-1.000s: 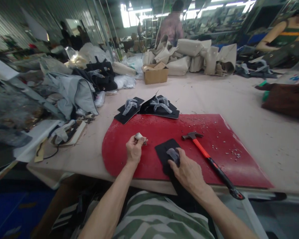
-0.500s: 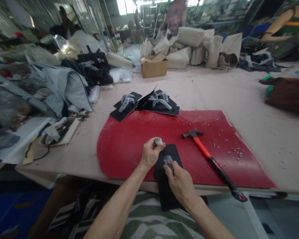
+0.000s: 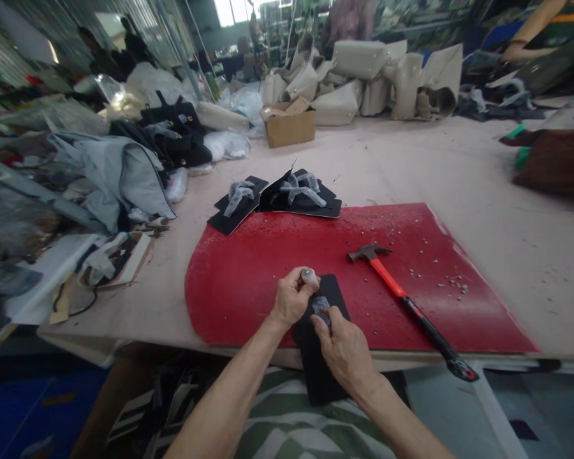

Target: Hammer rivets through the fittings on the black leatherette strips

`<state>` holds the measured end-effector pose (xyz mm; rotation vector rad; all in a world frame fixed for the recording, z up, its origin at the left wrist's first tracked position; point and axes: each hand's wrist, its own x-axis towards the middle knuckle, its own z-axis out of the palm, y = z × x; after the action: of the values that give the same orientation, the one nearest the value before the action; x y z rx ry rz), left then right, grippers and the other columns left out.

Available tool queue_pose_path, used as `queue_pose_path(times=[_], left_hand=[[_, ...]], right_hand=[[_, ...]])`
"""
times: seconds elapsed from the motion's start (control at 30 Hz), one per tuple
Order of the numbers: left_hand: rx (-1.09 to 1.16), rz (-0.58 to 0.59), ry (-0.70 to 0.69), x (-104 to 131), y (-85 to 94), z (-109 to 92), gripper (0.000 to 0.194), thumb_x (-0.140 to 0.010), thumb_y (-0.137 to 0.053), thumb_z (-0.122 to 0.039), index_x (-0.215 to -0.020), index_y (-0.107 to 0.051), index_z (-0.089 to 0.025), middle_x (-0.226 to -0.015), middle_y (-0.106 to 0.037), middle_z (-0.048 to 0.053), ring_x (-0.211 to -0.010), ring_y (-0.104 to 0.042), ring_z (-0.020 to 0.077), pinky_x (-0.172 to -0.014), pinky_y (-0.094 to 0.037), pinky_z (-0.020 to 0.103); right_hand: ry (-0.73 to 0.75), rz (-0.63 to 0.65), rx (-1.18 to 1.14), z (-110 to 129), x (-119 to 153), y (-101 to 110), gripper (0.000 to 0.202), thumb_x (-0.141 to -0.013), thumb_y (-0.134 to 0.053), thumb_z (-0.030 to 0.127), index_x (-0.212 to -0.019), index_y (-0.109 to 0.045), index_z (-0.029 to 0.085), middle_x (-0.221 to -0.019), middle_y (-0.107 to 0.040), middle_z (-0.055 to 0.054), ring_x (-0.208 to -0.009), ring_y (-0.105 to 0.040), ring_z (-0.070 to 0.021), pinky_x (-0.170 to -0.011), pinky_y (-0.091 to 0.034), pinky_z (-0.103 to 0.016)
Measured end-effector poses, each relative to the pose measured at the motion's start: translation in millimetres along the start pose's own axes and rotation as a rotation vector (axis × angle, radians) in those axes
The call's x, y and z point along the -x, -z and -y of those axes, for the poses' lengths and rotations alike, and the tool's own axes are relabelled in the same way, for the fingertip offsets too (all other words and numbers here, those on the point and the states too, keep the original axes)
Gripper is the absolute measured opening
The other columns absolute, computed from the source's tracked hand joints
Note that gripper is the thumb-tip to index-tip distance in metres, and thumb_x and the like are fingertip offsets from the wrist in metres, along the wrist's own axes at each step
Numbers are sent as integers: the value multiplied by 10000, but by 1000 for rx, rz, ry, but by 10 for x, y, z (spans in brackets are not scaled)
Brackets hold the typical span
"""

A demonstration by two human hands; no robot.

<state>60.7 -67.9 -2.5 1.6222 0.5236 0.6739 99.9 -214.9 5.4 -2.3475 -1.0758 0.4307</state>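
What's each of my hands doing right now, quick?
Left hand: closed, holding a small white cylinder.
Right hand: closed, pinching the plastic-wrapped piece on the black panel.

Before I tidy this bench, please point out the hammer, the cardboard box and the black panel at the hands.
hammer (image 3: 411, 308): head view, handle
cardboard box (image 3: 291, 131): head view, front side
black panel (image 3: 335, 295): head view, upper part

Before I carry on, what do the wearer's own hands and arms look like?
The left hand and right hand are ungloved, with nothing visible around either wrist. Both forearms are bare as far as the view shows. Between them, the person's garment has wavy stripes in green and pale grey.
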Motion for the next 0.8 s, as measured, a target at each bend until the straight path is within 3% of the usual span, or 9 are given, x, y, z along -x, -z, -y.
queue_pose_path(times=[0.23,0.37,0.47,0.57,0.63,0.7,0.8], left_hand=[[-73,15,-28,9,-18,-17,169,-793,-647,-232,-948,-626,-168,-906,-743,61,-802,-696,162,-713,-549,238],[-85,10,-39,29,-10,-13,160,-794,-635,-212,-948,-620,-170,-899,-743,58,-803,-693,164,-721,-548,246],[-120,70,-83,51,22,-7,127,-812,-622,-198,-937,-623,-177,-913,-744,54,-801,-689,161,-707,-537,237],[-138,110,-110,56,41,7,106,-824,-621,-191,-928,-635,-182,-925,-747,49,-815,-689,162,-709,-529,232],[-130,100,-105,48,29,23,121,-820,-628,-190,-940,-637,-183,-923,-748,47,-829,-692,168,-726,-528,238],[-140,69,-95,35,3,42,145,-815,-637,-194,-959,-638,-184,-912,-745,45,-832,-693,175,-746,-529,249],[-191,46,-99,25,-28,56,161,-808,-643,-204,-968,-644,-191,-896,-733,39,-821,-686,182,-756,-526,262]], right_hand=[[10,5,-149,103,61,-37,331,-983,-375,447,-1051,-519,158,-899,-701,-118,-799,-684,-258,-646,-404,-299],[57,23,-246,15,56,99,386,-970,-397,479,-1172,-538,180,-957,-693,-83,-859,-667,-230,-716,-444,-305],[56,-178,-103,-207,-23,353,406,-978,-383,462,-1195,-557,167,-1022,-662,-97,-913,-634,-228,-775,-454,-324],[-20,-393,336,-531,-140,665,417,-959,-420,427,-1178,-567,103,-1083,-608,-174,-980,-581,-299,-790,-439,-380],[-90,-353,564,-736,-210,838,375,-942,-442,392,-1110,-582,87,-1051,-590,-207,-939,-571,-321,-733,-423,-387],[-162,-237,586,-869,-263,956,275,-928,-436,334,-988,-579,107,-950,-589,-192,-830,-573,-290,-662,-394,-363],[-315,-9,99,-874,-305,1062,109,-875,-442,255,-834,-497,170,-803,-569,-114,-689,-540,-209,-594,-373,-316]])
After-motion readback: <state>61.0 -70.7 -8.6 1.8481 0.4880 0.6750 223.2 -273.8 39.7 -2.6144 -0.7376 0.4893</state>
